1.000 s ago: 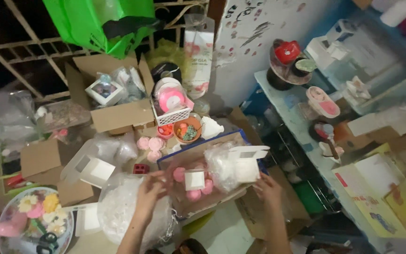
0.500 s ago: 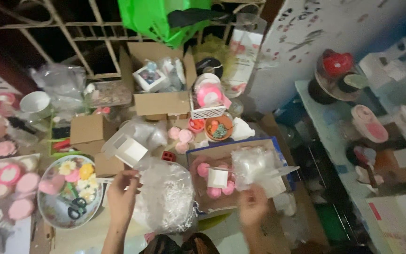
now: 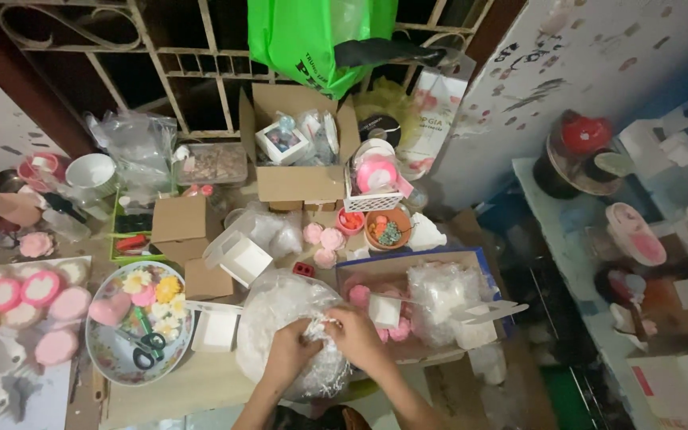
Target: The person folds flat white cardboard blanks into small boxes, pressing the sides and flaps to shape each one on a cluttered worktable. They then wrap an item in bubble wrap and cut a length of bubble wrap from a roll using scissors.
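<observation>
- Left hand [image 3: 292,350] and right hand [image 3: 357,338], fingers curled, both pinching the white shredded filling in the clear plastic bag [image 3: 288,318].
- Bag sits on the crowded tabletop [image 3: 177,382], touching the shallow cardboard tray [image 3: 416,299] on its right.
- Left of bag: flowered plate [image 3: 138,322] with scissors.
- Behind bag: open brown box [image 3: 300,155]; beyond, a metal window grille [image 3: 161,64] with a green bag [image 3: 320,36] hung on it.
- Far right of bag: white speckled wall [image 3: 599,56].

To my left, a floral plate [image 3: 105,354] carries green-handled scissors [image 3: 146,347] and paper flowers. Beyond it sit small brown boxes [image 3: 183,224]. Ahead, an open carton [image 3: 300,179] stands under a hanging green bag [image 3: 312,36]. Shelves on my right look blurred.
</observation>
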